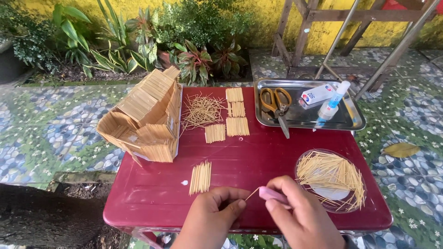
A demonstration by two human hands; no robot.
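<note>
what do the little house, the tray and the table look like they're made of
Little house: pale wooden sticks in tight rows, matt, like the loose toothpicks nearby. Tray: probably steel, since it is silvery and reflects the scissors. Table: looks like moulded plastic, with a dark red, slightly glossy ribbed top.

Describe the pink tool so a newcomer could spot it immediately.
Start at the red table and go to its near edge, where both hands meet. The pink tool sits in the right hand, touching a toothpick; it is the only pink object among pale sticks.
</note>
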